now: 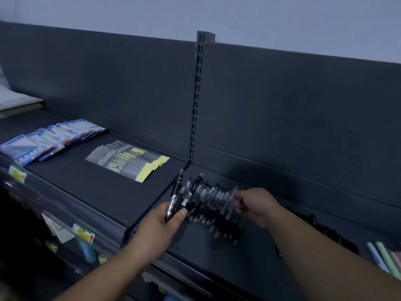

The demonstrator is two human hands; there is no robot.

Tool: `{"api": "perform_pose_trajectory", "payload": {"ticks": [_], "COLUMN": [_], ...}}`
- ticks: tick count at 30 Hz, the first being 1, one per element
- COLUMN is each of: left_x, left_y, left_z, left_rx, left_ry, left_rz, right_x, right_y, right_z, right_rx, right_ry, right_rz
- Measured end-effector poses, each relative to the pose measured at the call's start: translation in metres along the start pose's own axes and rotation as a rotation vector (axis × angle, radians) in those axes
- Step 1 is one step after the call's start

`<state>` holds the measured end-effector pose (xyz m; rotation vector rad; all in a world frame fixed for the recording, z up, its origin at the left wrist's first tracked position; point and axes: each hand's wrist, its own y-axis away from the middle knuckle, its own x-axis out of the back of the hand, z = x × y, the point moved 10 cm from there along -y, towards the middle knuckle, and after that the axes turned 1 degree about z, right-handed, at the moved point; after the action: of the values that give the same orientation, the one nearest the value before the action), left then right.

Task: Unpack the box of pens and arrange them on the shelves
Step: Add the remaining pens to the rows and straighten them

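A row of black and clear pens [213, 205] lies side by side on the dark shelf [249, 253], just right of the shelf divider. My left hand [161, 222] grips a black pen [175, 197] that points up and away, at the left end of the row. My right hand [255, 203] reaches onto the right end of the row, its fingers curled over the pens there. Blur hides whether it holds one. No box is in view.
Left of the divider lie clear packets with yellow tabs [128, 159] and a fanned row of blue packets [50, 141]. More dark pens [325, 233] and pastel items [386, 257] sit at the right. Price tags [83, 232] line the shelf's front edge.
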<state>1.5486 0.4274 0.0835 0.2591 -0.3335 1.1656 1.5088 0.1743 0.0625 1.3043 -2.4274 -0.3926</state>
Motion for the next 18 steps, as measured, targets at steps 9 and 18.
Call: {"api": "perform_pose_trajectory", "payload": {"ticks": [9,18], "left_x": [0.004,-0.027], "left_y": [-0.008,-0.015], "left_z": [-0.006,-0.001], "left_rx": [0.033,0.076], "left_ry": [-0.012,0.109], "left_rz": [-0.029,-0.201], "right_x": [-0.003,-0.004], "right_y": [-0.033,0.014], "right_z": [-0.004,-0.015], "right_rx": [0.089,0.312], "right_ry": [0.318,0.19], "right_rz": [0.164,0.222]}}
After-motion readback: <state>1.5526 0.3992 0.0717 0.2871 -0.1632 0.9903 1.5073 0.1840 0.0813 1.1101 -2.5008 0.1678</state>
